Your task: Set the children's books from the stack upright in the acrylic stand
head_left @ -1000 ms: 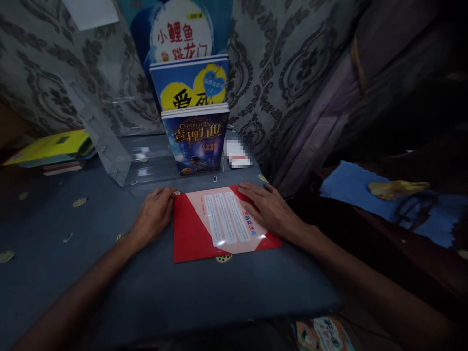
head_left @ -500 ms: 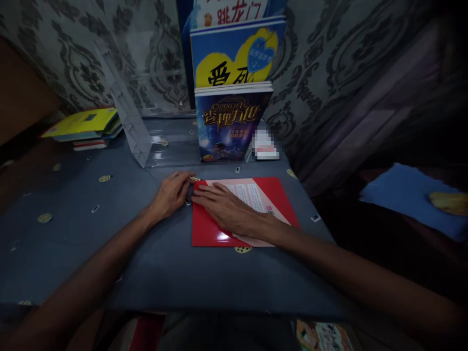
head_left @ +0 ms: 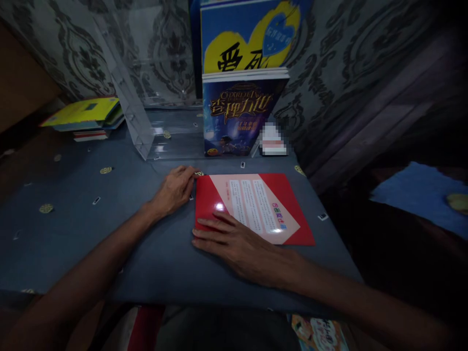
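Observation:
A thin red book with a pale pink panel and columns of print lies flat on the cloth-covered table. My right hand is laid over its near left edge, fingers stretched out and a little apart, holding nothing. At the book's far left corner, my left hand rests on the cloth with loosely bent fingers. Its fingertips reach the corner, and the thumb's exact place is hard to see.
Behind the red book, a clear acrylic rack holds a dark blue book and a blue-and-yellow book. Several books lie in a yellow-topped stack at the far left. A blurred white item stands right of the rack.
My right hand has slid from the middle of the red book toward its near left edge, uncovering more print. My left hand stays at the far left corner. The view has tipped down slightly.

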